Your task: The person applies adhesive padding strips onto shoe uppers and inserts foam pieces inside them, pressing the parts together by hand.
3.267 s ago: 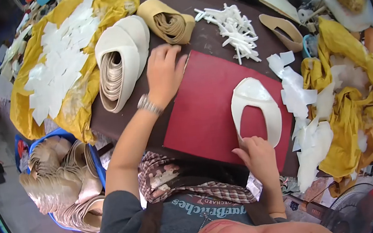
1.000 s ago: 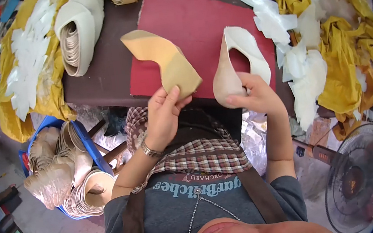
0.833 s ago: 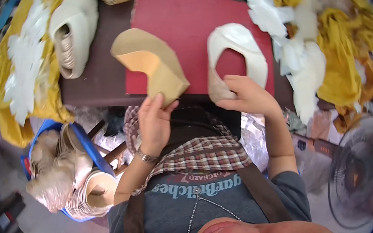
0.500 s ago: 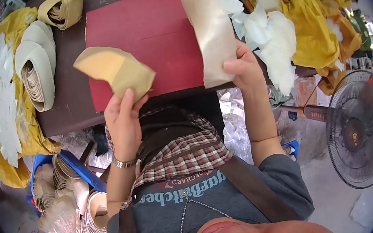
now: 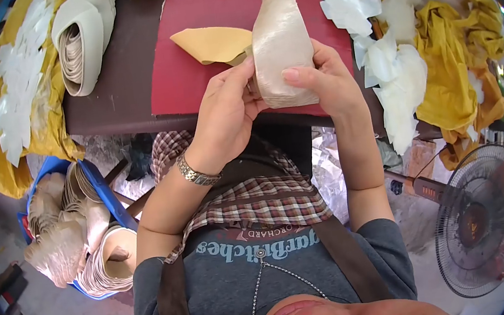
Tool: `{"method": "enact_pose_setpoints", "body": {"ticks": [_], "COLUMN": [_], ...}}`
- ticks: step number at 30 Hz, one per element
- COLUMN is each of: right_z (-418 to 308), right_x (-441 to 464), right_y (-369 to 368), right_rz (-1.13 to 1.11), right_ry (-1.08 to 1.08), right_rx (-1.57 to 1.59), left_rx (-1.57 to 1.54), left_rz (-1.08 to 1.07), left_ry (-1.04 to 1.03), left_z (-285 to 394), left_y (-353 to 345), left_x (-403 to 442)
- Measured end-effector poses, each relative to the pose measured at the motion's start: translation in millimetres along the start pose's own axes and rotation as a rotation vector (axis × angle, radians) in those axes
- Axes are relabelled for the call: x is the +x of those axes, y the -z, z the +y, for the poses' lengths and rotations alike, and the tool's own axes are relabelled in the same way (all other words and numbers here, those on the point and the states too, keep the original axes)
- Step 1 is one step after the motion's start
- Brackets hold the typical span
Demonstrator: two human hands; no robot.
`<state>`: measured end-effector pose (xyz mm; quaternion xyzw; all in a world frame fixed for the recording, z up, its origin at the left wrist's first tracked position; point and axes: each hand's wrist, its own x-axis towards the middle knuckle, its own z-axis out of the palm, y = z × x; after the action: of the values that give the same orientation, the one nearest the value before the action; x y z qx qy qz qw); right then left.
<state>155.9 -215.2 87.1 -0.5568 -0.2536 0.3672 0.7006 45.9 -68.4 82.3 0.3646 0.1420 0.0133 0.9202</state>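
My right hand [image 5: 328, 82] grips a shiny pale beige curved piece [image 5: 280, 34], which looks like leather or a similar sheet material. Its thumb presses on the front near the lower edge. My left hand [image 5: 229, 100] is closed at the left edge of that piece, holding a matte tan curved piece [image 5: 213, 44] that points out to the left. The beige piece partly covers the tan one, so where the two meet is hidden. Both are held above a dark red sheet [image 5: 179, 78] on the table.
Rolled stacked pale pieces [image 5: 84, 43] lie at the table's left. Yellow cloth [image 5: 445, 64] and white film scraps [image 5: 404, 88] cover the right side. A blue crate [image 5: 102, 191] with stacked pieces stands low at left, and a fan [image 5: 483, 220] at lower right.
My hands have come together: the left moved right with the tan piece, which is now partly behind the beige piece. The view has shifted, too.
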Motion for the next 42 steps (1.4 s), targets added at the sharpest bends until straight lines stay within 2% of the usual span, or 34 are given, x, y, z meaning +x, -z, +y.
{"method": "enact_pose_setpoints", "body": {"ticks": [4,7,10,11,13,16,18,19,21,23,26,29,32,33,35,37,38,39,42], "right_z": [6.7,11.3,18.2,23.6,35.7,55.3,73.8,82.4,91.2,85.1,67.7,62.5,36.2,28.2,15.7,13.2,13.2,14.4,6.0], "right_x": [3.5,5.6,3.5,-1.1,-15.1,-42.1,-53.9,-54.7,-56.5,-58.6,-54.5,-37.5,2.0,14.2,35.8,37.4,38.2,43.6,52.7], "right_y": [3.7,4.1,6.4,6.2,3.3,-5.1,-17.6,-19.5,-32.3,-39.6,-44.7,-51.3,-49.6,-51.0,-53.9,-56.0,-55.4,-50.7,-41.7], "right_rz": [-0.026,0.005,0.037,0.052,0.117,0.112,0.053,0.004,0.076,0.078,0.066,0.202,0.254,0.25,0.221,0.002,-0.1,-0.11,-0.059], "right_ry": [0.005,0.048,0.106,0.141,0.201,0.134,-0.177,-0.166,-0.078,-0.118,-0.121,0.053,0.086,0.035,-0.058,0.137,0.236,0.242,0.107], "right_rx": [-0.037,-0.085,-0.181,-0.262,-0.519,-0.69,-0.15,-0.157,-0.279,-0.387,-0.362,-0.128,-0.004,0.143,0.433,0.146,0.002,-0.189,-0.16], "left_rx": [-0.013,-0.143,0.103,0.039,0.185,0.405,0.657,0.756,0.751,0.683,0.456,0.427,0.48,0.507,0.474,0.32,0.194,0.143,0.035], "left_rz": [0.024,-0.021,-0.068,-0.086,-0.055,-0.044,-0.142,-0.152,-0.124,-0.057,0.01,0.034,0.117,0.164,0.258,0.299,0.226,0.175,0.034], "left_ry": [0.033,0.033,-0.092,-0.088,-0.035,-0.005,0.162,0.106,0.081,-0.019,0.188,0.07,-0.017,-0.134,-0.201,-0.349,-0.28,-0.265,-0.198], "left_z": [-0.7,-3.5,-17.5,-20.7,-24.7,-39.0,-41.7,-43.9,-39.0,-36.8,-22.2,-22.8,-18.6,-11.1,9.7,22.9,32.0,31.7,20.8], "left_y": [-1.4,1.0,-2.5,0.3,8.8,33.0,56.9,64.0,69.4,64.0,49.9,43.1,34.4,30.2,24.9,29.2,35.8,39.5,49.5], "left_x": [-7.9,-14.4,-20.3,-20.1,-25.7,-39.5,-52.9,-58.7,-67.5,-70.6,-66.4,-49.5,-28.0,-22.1,-13.8,-5.7,-5.5,-3.6,1.6]}}
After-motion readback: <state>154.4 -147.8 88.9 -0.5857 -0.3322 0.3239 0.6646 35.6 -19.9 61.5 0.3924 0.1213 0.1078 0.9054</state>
